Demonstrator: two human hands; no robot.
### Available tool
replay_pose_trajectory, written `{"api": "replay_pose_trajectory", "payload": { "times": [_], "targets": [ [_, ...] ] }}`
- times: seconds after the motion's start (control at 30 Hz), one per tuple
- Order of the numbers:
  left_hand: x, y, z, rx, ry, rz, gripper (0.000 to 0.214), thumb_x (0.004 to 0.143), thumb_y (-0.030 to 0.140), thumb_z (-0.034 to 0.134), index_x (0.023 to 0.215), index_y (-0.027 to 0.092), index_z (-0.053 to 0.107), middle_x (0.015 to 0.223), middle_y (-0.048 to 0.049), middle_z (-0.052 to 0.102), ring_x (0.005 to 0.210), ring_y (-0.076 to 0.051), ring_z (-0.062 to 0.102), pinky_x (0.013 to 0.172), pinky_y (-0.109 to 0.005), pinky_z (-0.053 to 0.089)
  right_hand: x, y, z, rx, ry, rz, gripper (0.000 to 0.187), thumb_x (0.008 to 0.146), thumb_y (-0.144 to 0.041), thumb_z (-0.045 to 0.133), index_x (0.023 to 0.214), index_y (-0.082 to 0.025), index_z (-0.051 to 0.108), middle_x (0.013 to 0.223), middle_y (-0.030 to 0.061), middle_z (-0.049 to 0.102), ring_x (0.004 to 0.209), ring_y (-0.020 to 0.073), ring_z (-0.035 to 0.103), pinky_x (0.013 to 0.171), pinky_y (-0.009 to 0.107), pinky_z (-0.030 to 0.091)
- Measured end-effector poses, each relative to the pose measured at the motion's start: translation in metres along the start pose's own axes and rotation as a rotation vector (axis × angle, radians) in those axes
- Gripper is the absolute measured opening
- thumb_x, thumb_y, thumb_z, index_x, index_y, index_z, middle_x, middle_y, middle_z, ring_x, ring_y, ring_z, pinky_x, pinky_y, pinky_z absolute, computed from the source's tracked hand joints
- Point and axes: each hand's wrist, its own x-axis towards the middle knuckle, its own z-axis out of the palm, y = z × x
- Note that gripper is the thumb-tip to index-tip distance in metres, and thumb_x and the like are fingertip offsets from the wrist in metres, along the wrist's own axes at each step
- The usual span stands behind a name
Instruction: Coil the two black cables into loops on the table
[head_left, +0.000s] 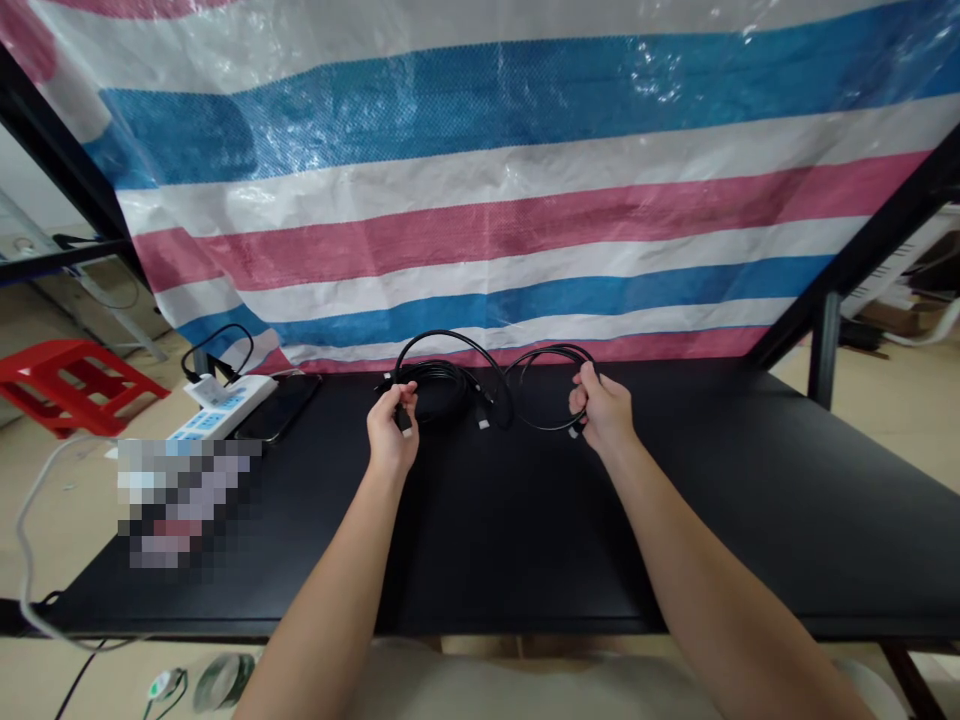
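Note:
My left hand (393, 425) is closed around one end of a black cable (444, 332), and a light-coloured plug tip shows below its fingers. From there the cable arches over to the right, toward loops gathered in my right hand (602, 405). That hand is closed on the looped cable, with another pale metal tip hanging just under it. Between the hands, a coil of black cable (441, 372) lies on the black table (517, 530). A plug with a silver end (483, 423) rests at the coil's right side. Exactly how the strands join is hard to make out.
At the left stand a white power strip (225, 408) with a charger plugged in and a dark phone (283, 408). A striped plastic sheet (487, 200) hangs behind the table. A red stool (79, 382) is beyond the left edge; black frame posts (823, 350) flank the table.

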Motion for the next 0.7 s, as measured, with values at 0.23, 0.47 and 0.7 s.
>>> {"api": "replay_pose_trajectory", "payload": {
  "times": [0.23, 0.47, 0.7],
  "targets": [
    [-0.018, 0.000, 0.015, -0.043, -0.019, -0.219, 0.019, 0.069, 0.009, 0.061, 0.051, 0.015, 0.059, 0.065, -0.0037, 0.066, 0.063, -0.007, 0.061, 0.067, -0.017, 0.051, -0.021, -0.001, 0.022, 0.118, -0.152, -0.024, 0.069, 0.051, -0.094, 0.034, 0.059, -0.026, 0.034, 0.044, -0.0061, 0.037, 0.038, 0.0100, 0.034, 0.034, 0.024, 0.027],
    [-0.022, -0.021, 0.016, 0.087, -0.090, -0.174, 0.005, 0.063, 0.015, 0.071, 0.063, 0.015, 0.066, 0.075, -0.0032, 0.069, 0.067, -0.010, 0.063, 0.071, -0.024, 0.052, -0.041, 0.002, 0.034, 0.024, -0.246, -0.124, 0.045, 0.043, -0.046, 0.081, 0.056, -0.023, 0.045, 0.048, -0.0065, 0.048, 0.045, 0.0093, 0.041, 0.045, 0.025, 0.034],
    [-0.038, -0.024, 0.020, 0.057, -0.335, -0.297, 0.040, 0.064, 0.040, 0.075, 0.044, 0.016, 0.051, 0.088, -0.0133, 0.072, 0.092, -0.024, 0.068, 0.079, -0.032, 0.053, -0.038, -0.009, 0.027, 0.311, -0.411, 0.067, 0.047, 0.057, -0.041, 0.073, 0.050, -0.024, 0.031, 0.035, -0.0120, 0.019, 0.033, 0.0062, 0.022, 0.036, 0.022, 0.023]
  ]
}}
